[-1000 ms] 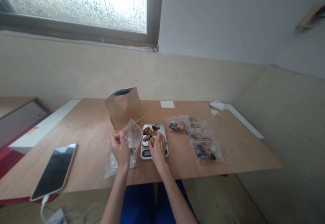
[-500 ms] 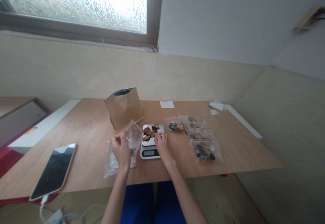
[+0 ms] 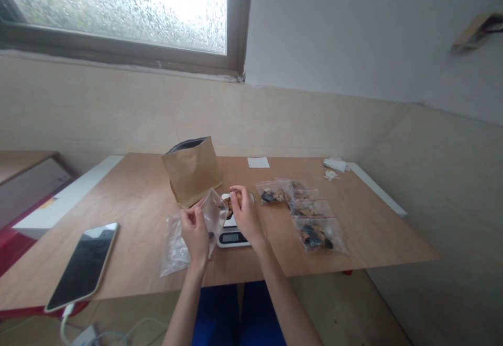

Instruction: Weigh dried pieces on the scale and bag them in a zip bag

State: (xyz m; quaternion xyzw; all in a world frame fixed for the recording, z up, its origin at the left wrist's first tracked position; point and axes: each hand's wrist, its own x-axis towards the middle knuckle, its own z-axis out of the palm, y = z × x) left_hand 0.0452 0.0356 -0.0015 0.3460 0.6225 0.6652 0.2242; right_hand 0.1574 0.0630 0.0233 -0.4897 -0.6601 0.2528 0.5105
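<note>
Head view: plastic bag (image 3: 215,216) overlaps digital scale (image 3: 230,238) (display lit)

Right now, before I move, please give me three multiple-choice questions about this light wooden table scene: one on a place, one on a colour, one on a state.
1. Where does the tall brown kraft-paper bag stand relative to the flat white digital kitchen scale? A) left of it and farther back B) right of it C) on top of it
2. What colour are the person's trousers? A) red B) green C) blue
3. What is the state of the flat black-screened smartphone? A) held in a hand B) lying down with a white cable at its end C) standing upright

1: A, the bag stands left of the scale, farther back.
2: C, blue cloth shows below the table edge.
3: B, the phone lies flat, the cable running from its near end.
</note>
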